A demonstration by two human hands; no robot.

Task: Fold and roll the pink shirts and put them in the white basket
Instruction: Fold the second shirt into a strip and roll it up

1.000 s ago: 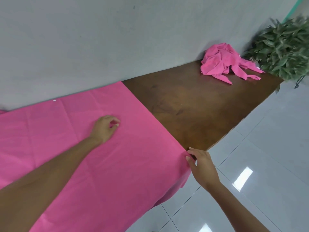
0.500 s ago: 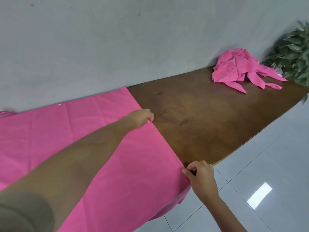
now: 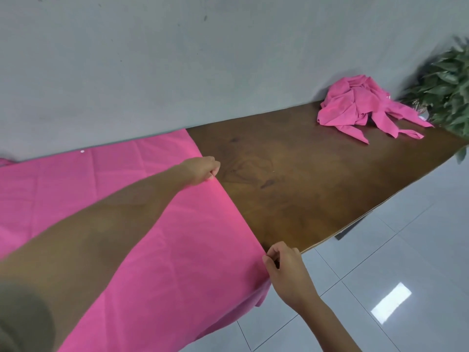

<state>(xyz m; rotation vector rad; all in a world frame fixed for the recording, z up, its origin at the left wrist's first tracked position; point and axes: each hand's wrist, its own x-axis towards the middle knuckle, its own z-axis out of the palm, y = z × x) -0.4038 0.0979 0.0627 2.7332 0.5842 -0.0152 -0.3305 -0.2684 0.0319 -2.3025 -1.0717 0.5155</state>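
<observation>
Nearest the camera, the right hand [image 3: 284,269] pinches the flat shirt [image 3: 157,250] at its corner, right where the fabric hangs off the front edge of the worktop [image 3: 304,189]. Further along that same shirt edge, the left hand [image 3: 201,170] has its fingers curled onto the cloth, about midway toward the wall [image 3: 177,59]. So both hands are clamped on one shirt, which lies spread over the worktop's left part with a white button near the wall side. Way past the shirt, a crumpled pile [image 3: 363,107] of pink sits by the wall, just beside a plant [image 3: 446,87]. No basket visible.
</observation>
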